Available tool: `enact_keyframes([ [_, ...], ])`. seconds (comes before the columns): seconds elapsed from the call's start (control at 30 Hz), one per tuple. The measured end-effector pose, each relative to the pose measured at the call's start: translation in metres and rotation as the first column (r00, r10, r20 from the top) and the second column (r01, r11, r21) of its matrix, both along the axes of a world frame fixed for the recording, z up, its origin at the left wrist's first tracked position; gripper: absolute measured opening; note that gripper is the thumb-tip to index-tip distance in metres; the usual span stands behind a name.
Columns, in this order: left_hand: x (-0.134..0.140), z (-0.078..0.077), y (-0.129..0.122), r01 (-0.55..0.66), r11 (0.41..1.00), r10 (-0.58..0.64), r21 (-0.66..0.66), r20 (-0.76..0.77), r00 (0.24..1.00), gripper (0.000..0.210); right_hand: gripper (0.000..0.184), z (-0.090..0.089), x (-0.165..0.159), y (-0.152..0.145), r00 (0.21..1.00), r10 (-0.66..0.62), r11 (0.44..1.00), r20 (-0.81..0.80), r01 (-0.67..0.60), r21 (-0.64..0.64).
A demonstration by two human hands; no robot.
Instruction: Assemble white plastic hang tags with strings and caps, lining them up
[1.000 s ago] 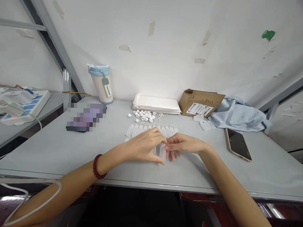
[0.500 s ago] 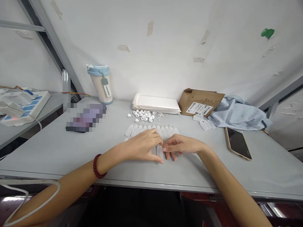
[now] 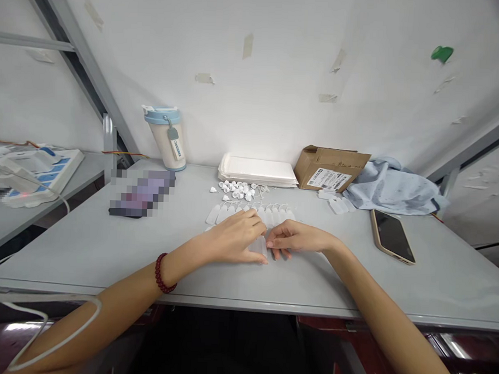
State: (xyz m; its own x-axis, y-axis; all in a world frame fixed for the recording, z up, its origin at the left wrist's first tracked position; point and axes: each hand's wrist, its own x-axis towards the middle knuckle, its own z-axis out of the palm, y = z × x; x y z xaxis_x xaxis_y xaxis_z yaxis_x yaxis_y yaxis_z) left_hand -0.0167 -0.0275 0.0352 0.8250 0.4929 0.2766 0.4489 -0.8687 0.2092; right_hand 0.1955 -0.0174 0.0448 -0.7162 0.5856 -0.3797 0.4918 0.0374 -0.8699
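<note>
My left hand [image 3: 237, 235] spans a few translucent white plastic tags [image 3: 257, 245] lying side by side, its thumb at their near ends and its fingers over their far ends. From the right, my right hand [image 3: 295, 239] has its thumb and curled fingertips against the right edge of the same tags. Just beyond the hands is a row of similar tags [image 3: 278, 216] with thin loops at their tops, partly covered by my left hand. Behind that row lies a loose pile of small white caps [image 3: 236, 190], with thin white cords [image 3: 264, 192] beside it.
Along the wall stand a tumbler [image 3: 168, 139], a stack of white envelopes [image 3: 258, 170], a cardboard box [image 3: 329, 168] and a bunched blue cloth [image 3: 391, 184]. More plastic pieces [image 3: 339, 204] lie before the box. A phone [image 3: 393, 235] rests at right, a blurred purple item [image 3: 143, 193] at left.
The gap between the tags under my left hand has closed up. My right fingertips have shifted slightly left, and my left thumb has moved a little up and left.
</note>
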Motion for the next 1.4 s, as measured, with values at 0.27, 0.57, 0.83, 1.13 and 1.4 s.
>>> enact_keyframes([
  [0.27,0.0008,-0.0015,-0.0003,-0.006,1.000,0.007,0.018,-0.049,0.999,0.042,0.028,-0.0002,-0.0003,0.0003,1.000,-0.007,1.000,0.018,0.006,0.021],
  [0.57,0.0013,0.0029,-0.0031,-0.004,1.000,0.006,0.014,-0.087,0.996,0.042,0.030,-0.0017,-0.0007,0.0002,1.000,-0.009,0.999,0.025,0.008,0.035],
  [0.83,0.0010,0.0045,-0.0045,-0.016,1.000,0.015,-0.018,-0.094,0.995,0.038,0.033,-0.0025,-0.0010,-0.0001,0.999,-0.011,0.999,0.031,0.010,0.036],
  [1.13,0.0013,0.0051,-0.0048,-0.012,1.000,0.010,-0.020,-0.103,0.995,0.037,0.034,-0.0014,-0.0007,0.0004,1.000,-0.016,0.999,0.027,0.015,0.042],
  [1.4,0.0017,0.0060,-0.0053,-0.012,0.995,0.010,-0.094,-0.029,1.000,0.046,0.035,-0.0001,0.0024,0.0007,1.000,-0.010,0.999,0.025,0.009,0.030],
])
